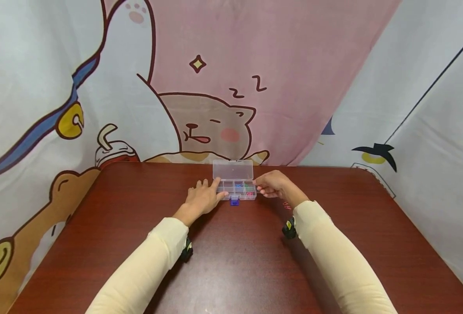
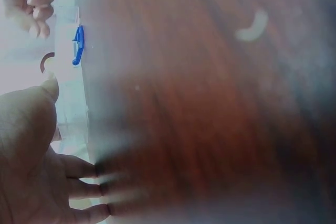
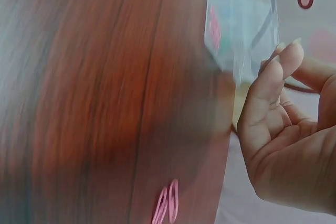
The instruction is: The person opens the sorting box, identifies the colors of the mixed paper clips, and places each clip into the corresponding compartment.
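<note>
A clear plastic compartment box (image 1: 225, 190) with its lid (image 1: 233, 169) raised stands on the table, blue latch (image 1: 234, 202) toward me. Blue clips (image 1: 239, 186), green clips (image 1: 247, 186) and pink clips (image 1: 249, 194) lie in separate compartments. My left hand (image 1: 202, 197) rests at the box's left end, fingers spread and thumb along the front. At the right end is my right hand (image 1: 275, 183), its fingers curled and thumb and fingertips close together beside the rim; I cannot tell whether something small is between them. Pink paper clips (image 3: 167, 203) lie on the table below the right wrist.
The box stands near the far edge of a dark red-brown wooden table (image 1: 231, 248). Behind it hangs a cloth (image 1: 286, 56) printed with cartoon animals. A dark camera (image 1: 289, 228) is strapped to the right wrist, another (image 1: 186, 250) to the left.
</note>
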Available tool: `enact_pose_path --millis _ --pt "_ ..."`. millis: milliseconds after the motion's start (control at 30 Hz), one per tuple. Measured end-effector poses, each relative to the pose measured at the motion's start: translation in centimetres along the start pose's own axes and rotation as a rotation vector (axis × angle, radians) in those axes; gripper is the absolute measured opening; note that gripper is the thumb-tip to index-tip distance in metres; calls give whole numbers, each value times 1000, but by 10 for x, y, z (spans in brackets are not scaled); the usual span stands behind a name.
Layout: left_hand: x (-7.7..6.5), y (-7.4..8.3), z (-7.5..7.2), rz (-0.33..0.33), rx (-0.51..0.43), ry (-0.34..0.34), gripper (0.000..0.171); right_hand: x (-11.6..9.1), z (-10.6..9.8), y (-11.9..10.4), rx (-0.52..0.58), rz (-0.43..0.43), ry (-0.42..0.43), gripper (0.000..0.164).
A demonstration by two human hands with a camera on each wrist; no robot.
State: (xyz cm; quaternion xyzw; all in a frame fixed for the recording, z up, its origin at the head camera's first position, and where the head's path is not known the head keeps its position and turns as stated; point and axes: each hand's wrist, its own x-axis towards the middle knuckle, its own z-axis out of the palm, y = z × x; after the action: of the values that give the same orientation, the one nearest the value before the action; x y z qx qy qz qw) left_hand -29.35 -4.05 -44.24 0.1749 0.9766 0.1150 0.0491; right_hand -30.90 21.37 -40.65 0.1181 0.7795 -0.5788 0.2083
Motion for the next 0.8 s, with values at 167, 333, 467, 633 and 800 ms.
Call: enact_pose_path --millis 167,333,467,633,800 --pt "-1 0 0 -2 2 -8 68 -9 -20 9 -2 13 12 37" --pt "-1 0 0 -3 -10 -9 68 -17 -36 19 -25 16 14 41" --pt "-2 -1 1 -8 -17 -11 69 -23 -45 26 -49 21 3 42" --pt "-2 -1 1 -9 -17 -5 68 -26 -54 33 -62 33 0 42" --pt "-2 0 0 -5 -14 2 67 -27 -61 40 -72 44 15 38"
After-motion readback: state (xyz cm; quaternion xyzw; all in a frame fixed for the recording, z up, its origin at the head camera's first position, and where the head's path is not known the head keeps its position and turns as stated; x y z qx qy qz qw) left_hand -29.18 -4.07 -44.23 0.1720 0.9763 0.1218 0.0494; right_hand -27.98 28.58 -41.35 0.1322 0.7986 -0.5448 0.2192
